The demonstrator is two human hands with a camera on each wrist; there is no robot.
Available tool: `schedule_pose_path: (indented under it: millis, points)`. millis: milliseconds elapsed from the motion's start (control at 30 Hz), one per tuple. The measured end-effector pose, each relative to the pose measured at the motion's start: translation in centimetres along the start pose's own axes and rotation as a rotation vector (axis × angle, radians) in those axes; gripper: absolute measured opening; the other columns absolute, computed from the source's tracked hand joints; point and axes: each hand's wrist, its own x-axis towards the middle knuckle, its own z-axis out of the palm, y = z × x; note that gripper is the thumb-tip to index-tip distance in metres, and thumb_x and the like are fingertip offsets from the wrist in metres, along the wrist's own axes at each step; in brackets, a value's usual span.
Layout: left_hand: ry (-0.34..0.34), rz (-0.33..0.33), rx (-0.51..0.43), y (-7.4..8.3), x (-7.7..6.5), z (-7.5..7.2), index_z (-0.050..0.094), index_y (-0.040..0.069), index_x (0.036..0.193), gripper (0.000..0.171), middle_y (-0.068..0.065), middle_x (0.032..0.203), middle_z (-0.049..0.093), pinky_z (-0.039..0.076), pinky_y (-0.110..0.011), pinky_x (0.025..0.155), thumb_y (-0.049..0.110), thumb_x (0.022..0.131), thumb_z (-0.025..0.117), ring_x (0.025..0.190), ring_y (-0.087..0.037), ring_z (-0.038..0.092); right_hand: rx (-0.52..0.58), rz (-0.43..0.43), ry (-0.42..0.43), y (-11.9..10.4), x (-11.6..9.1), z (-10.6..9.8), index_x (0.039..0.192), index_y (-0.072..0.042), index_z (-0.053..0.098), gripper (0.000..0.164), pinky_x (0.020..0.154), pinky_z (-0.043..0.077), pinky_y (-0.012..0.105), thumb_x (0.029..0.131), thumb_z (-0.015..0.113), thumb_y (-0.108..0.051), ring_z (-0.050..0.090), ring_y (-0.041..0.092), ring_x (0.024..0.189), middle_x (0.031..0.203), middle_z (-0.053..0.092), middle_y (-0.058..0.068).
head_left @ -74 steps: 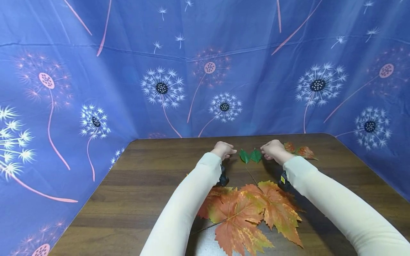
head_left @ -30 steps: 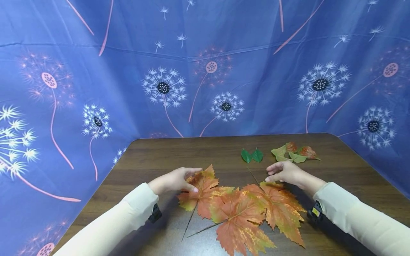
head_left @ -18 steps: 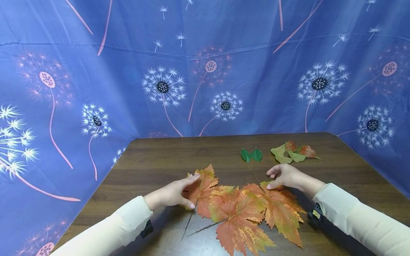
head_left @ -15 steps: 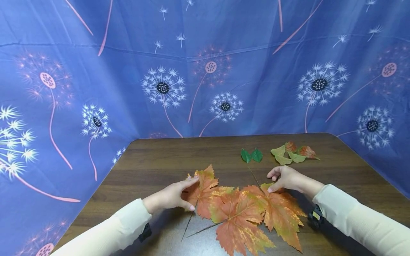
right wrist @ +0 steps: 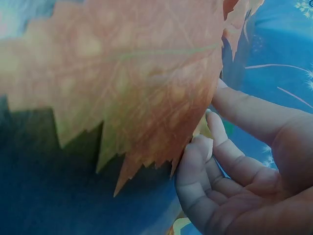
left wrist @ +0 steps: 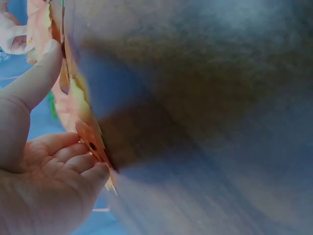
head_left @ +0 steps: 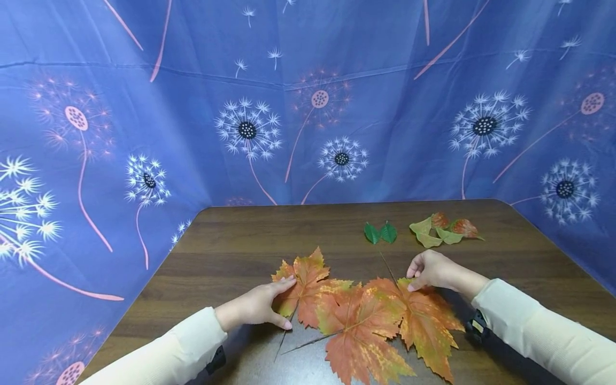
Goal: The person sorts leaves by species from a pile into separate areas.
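Note:
Three big orange-and-yellow maple leaves lie overlapping in the head view: a left maple leaf [head_left: 310, 275], a middle maple leaf [head_left: 358, 329] and a right maple leaf [head_left: 425, 318]. My left hand [head_left: 257, 306] rests at the left leaf's outer edge, fingers extended and spread from the thumb, which is by the thin stem. In the left wrist view, its fingertips touch the edge of that leaf [left wrist: 88, 129]. My right hand [head_left: 435, 271] pinches the far edge of the right leaf. The right wrist view has this leaf [right wrist: 146, 93] standing tilted, thumb on top and curled fingers beneath.
Two small green leaves [head_left: 387, 233] lie beyond the maple leaves on the brown wooden table [head_left: 231, 235]. To their right are several yellow-green leaves [head_left: 428, 239] and reddish leaves [head_left: 464, 228]. A blue dandelion-print cloth [head_left: 289, 133] hangs around the table.
Both hands have come back from the table's far side to the maple leaves. My left hand has slid nearer along the left leaf; my right has taken the right leaf's edge and shifted it slightly.

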Motion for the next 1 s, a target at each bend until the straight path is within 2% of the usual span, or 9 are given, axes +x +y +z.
schedule_pose_path:
  millis: [167,333,433,567,700,1000]
  points:
    - [-0.001,0.006,0.026,-0.1,-0.2,0.2,0.033,0.005,0.151,0.097,-0.014,0.159,0.026,0.027,-0.055,0.113,0.025,0.072,0.086,0.145,-0.034,0.027,-0.005,0.011,0.006,-0.1,0.0,0.1,0.086,0.002,0.064,0.025,0.055,0.045,0.03,0.07,0.084,-0.003,0.049,0.015,0.062,0.074,0.054,0.005]
    - [-0.008,0.016,0.052,0.0,-0.4,0.2,0.033,0.004,0.15,0.096,-0.014,0.159,0.027,0.027,-0.056,0.113,0.025,0.072,0.085,0.146,-0.035,0.027,-0.063,-0.007,0.005,0.2,0.0,0.0,0.079,-0.001,0.07,0.014,0.054,0.046,0.029,0.073,0.082,-0.005,0.049,0.013,0.057,0.067,0.061,0.001]
    - [-0.01,0.026,0.072,0.0,-0.5,0.3,0.033,0.002,0.15,0.096,-0.015,0.158,0.028,0.027,-0.056,0.113,0.026,0.073,0.085,0.145,-0.034,0.027,-0.095,-0.046,-0.013,0.4,-0.2,-0.3,0.077,-0.004,0.072,0.01,0.057,0.046,0.029,0.075,0.081,-0.008,0.051,0.013,0.061,0.069,0.065,-0.001]
    - [-0.005,0.037,0.078,-0.1,-0.6,0.4,0.033,0.001,0.15,0.096,-0.015,0.158,0.028,0.027,-0.056,0.113,0.026,0.073,0.085,0.145,-0.035,0.028,-0.065,-0.098,-0.04,0.7,-0.3,-0.9,0.079,-0.004,0.073,0.01,0.06,0.045,0.03,0.077,0.08,-0.011,0.052,0.014,0.067,0.072,0.067,-0.001]
    - [0.008,0.052,0.078,-0.2,-0.6,0.4,0.034,0.001,0.149,0.095,-0.016,0.157,0.029,0.028,-0.056,0.113,0.026,0.073,0.085,0.145,-0.035,0.028,0.011,-0.115,-0.073,1.0,0.0,-1.5,0.085,-0.002,0.072,0.013,0.063,0.047,0.031,0.081,0.077,-0.014,0.055,0.015,0.07,0.075,0.067,0.0]
    - [0.013,0.052,0.087,-0.3,-0.7,0.5,0.036,0.001,0.149,0.094,-0.016,0.157,0.029,0.027,-0.056,0.113,0.026,0.072,0.085,0.144,-0.034,0.029,0.065,-0.138,-0.157,1.1,0.2,-2.5,0.1,-0.001,0.071,0.026,0.08,0.053,0.04,0.087,0.072,-0.023,0.065,0.019,0.093,0.095,0.073,0.006]
